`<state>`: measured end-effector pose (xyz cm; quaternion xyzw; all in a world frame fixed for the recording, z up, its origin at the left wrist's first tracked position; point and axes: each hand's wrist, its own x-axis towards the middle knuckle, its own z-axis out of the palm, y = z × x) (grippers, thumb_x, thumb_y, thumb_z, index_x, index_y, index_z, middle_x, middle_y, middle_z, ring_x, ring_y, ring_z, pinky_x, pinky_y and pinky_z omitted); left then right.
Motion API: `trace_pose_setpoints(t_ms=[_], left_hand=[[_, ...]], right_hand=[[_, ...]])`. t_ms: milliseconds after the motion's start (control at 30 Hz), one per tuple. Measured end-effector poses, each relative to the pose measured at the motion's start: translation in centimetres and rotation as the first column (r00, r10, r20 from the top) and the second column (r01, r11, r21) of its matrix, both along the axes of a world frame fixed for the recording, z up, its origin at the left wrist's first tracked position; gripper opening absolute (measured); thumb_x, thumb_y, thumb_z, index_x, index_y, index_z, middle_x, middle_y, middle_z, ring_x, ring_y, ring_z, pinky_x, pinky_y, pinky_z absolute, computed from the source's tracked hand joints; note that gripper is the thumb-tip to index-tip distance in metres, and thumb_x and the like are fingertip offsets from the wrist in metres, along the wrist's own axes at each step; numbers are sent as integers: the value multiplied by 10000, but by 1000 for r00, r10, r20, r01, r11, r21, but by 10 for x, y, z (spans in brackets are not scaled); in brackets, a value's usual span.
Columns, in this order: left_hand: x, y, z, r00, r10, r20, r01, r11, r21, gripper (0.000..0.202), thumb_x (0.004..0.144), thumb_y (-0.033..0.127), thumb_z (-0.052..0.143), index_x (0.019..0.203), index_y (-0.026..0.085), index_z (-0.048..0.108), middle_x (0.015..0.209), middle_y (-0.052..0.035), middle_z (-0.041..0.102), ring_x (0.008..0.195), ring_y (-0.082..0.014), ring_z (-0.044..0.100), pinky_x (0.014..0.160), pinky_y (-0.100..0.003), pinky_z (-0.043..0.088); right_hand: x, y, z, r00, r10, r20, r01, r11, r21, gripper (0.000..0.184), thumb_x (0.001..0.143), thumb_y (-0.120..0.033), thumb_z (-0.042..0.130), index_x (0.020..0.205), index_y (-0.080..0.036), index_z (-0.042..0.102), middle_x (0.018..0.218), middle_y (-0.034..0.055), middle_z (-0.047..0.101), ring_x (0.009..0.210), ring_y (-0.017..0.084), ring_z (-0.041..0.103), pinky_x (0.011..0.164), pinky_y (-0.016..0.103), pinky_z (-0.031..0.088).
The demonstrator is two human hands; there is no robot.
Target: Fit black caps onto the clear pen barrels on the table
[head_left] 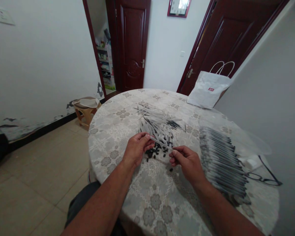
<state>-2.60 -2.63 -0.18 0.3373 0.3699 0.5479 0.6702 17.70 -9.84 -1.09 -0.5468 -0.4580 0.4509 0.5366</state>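
Between my two hands a thin, whitish pen barrel slants down to the right above the table. My left hand pinches its upper left end. At the lower right end, the fingers of my right hand close on it; whether they also hold a small part there is hidden. Just beyond lies a loose heap of translucent pen barrels, with dark thin refills at its right side. Small black caps are scattered under and in front of my hands, and one black cap lies apart near my right hand.
Rows of pens lie stacked on the right, by clear plastic film and eyeglasses. A white paper bag stands at the back right of the round table, whose patterned cloth shows in front. A stool stands left.
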Motion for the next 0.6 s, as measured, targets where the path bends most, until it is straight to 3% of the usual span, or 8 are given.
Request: trace_pose_setpoints(t_ms=[167, 267, 400, 600], left_hand=[[-1, 0, 2, 998, -16, -57, 18, 999, 47, 247, 821, 303, 761, 988, 133, 699, 1003, -113, 758, 857, -191, 737, 783, -323, 632], [-2, 1, 2, 990, -22, -142, 34, 996, 80, 282, 812, 330, 771, 1002, 132, 708, 1025, -117, 762, 857, -188, 735, 786, -311, 629], [0, 3, 3, 990, 32, -140, -18, 995, 101, 317, 811, 370, 767, 1012, 134, 702, 1041, -119, 762, 882, -203, 740, 810, -334, 629], [4, 0, 6, 989, 93, -119, -78, 989, 128, 315, 806, 377, 767, 1000, 142, 691, 1048, -120, 764, 940, -231, 744, 853, -383, 629]], right_hand=[[0, 5, 2, 953, -39, -300, -12, 986, -166, 321, 700, -360, 866, 855, -155, 674, 723, 49, 737, 547, 138, 667, 471, 220, 538], [0, 6, 8, 921, -63, -385, -36, 969, -246, 308, 657, -286, 877, 827, -147, 662, 689, 48, 723, 508, 123, 643, 418, 188, 504], [-5, 8, 12, 881, -76, -466, -60, 961, -269, 277, 670, -252, 858, 803, -143, 641, 669, 45, 713, 486, 115, 629, 401, 179, 502], [-9, 11, 3, 801, -63, -595, -125, 955, -270, 208, 737, -195, 817, 812, -140, 631, 682, 45, 714, 492, 102, 631, 411, 157, 500]])
